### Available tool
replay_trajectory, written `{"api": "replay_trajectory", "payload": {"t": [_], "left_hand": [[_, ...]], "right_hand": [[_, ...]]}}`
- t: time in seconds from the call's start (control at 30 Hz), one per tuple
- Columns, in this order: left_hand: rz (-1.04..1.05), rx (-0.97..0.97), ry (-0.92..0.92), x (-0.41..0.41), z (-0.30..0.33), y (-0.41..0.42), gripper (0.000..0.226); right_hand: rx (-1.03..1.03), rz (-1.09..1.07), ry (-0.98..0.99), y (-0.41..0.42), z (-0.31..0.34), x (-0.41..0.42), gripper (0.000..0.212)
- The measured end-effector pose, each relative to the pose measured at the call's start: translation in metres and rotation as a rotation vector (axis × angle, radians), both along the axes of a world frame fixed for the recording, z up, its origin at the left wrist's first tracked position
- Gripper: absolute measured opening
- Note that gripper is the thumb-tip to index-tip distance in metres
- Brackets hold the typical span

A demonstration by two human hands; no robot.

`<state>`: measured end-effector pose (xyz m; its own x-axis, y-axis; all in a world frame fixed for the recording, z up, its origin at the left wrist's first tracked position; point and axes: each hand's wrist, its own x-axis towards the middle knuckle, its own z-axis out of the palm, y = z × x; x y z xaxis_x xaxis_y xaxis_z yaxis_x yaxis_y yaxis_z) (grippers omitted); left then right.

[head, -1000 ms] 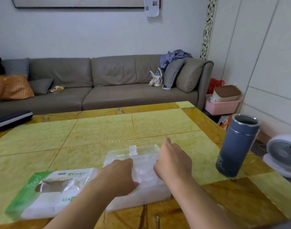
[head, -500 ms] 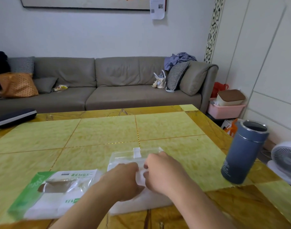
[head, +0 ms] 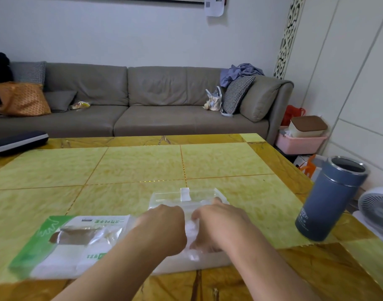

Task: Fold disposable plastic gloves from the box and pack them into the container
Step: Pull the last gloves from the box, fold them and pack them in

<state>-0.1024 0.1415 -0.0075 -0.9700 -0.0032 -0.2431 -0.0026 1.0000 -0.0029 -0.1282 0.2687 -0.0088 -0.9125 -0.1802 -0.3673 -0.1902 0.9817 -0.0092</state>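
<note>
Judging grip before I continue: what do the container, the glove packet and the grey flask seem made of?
Container: clear rigid plastic, glossy; the tabletop shows through. Glove packet: thin printed plastic film, shiny and wrinkled. Grey flask: matte coated body with a bright rim, probably metal.

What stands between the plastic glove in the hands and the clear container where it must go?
Nothing visible does. The left hand and right hand hold the crumpled clear plastic glove directly over the open clear plastic container. The blue-grey metal flask stands apart, to the right.

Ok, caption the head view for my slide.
Both hands, left and right, press plastic gloves into a clear container.
</note>
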Motion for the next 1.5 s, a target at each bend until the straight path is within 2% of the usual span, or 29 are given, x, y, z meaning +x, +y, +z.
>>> {"api": "replay_trajectory", "payload": {"t": [0.17, 0.37, 0.43, 0.47, 0.53, 0.57, 0.7, 0.83, 0.87, 0.93, 1.0, 1.07, 1.17, 1.2, 1.33, 1.5], "left_hand": [[0.015, 0.1, -0.189, -0.016, -0.008, 0.003, 0.024], [0.1, 0.354, -0.307, -0.027, -0.005, -0.01, 0.014], [0.16, 0.496, -0.379, -0.026, 0.003, -0.013, 0.025], [0.156, 0.504, -0.406, -0.024, 0.008, -0.013, 0.031], [0.059, 0.329, -0.408, -0.017, 0.016, -0.014, 0.045], [0.006, 0.241, -0.383, -0.015, 0.016, -0.013, 0.045], [-0.043, 0.07, -0.248, -0.014, 0.006, -0.002, 0.017], [-0.015, -0.003, -0.185, -0.012, 0.001, 0.007, 0.017], [-0.013, -0.011, -0.216, -0.013, 0.0, 0.007, 0.025], [-0.01, -0.009, -0.306, -0.016, -0.004, 0.007, 0.067], [0.006, 0.034, -0.35, -0.016, -0.004, 0.007, 0.083], [0.057, 0.141, -0.36, -0.017, -0.003, 0.004, 0.075], [0.082, 0.268, -0.329, -0.014, -0.001, -0.002, 0.04], [0.071, 0.281, -0.317, -0.011, 0.001, -0.003, 0.038], [0.033, 0.233, -0.226, -0.002, 0.004, -0.002, 0.042], [-0.006, 0.078, 0.035, 0.008, 0.014, 0.0, 0.018]], "right_hand": [[0.01, -0.044, -0.078, -0.002, -0.003, -0.011, 0.067], [0.016, -0.01, -0.077, -0.007, -0.014, -0.022, 0.049], [0.013, 0.002, -0.058, -0.008, -0.016, -0.022, 0.032], [0.004, 0.005, -0.043, -0.008, -0.018, -0.023, 0.029], [-0.012, -0.003, -0.044, -0.007, -0.02, -0.022, 0.037], [-0.016, -0.007, -0.045, -0.006, -0.02, -0.022, 0.043], [-0.034, -0.015, -0.077, -0.004, -0.018, -0.02, 0.055], [-0.041, -0.029, -0.097, -0.005, -0.016, -0.019, 0.055], [-0.043, -0.024, -0.112, -0.005, -0.016, -0.018, 0.057], [-0.056, -0.022, -0.157, -0.005, -0.014, -0.018, 0.061], [-0.086, -0.037, -0.193, -0.003, -0.01, -0.016, 0.063], [-0.114, -0.041, -0.208, -0.001, -0.007, -0.013, 0.064], [-0.134, -0.029, -0.18, 0.002, -0.005, -0.007, 0.059], [-0.145, -0.029, -0.168, 0.002, -0.005, -0.005, 0.056], [-0.177, -0.053, -0.081, 0.002, -0.003, 0.001, 0.044], [-0.141, -0.016, 0.096, 0.009, 0.011, 0.009, 0.045]]}}
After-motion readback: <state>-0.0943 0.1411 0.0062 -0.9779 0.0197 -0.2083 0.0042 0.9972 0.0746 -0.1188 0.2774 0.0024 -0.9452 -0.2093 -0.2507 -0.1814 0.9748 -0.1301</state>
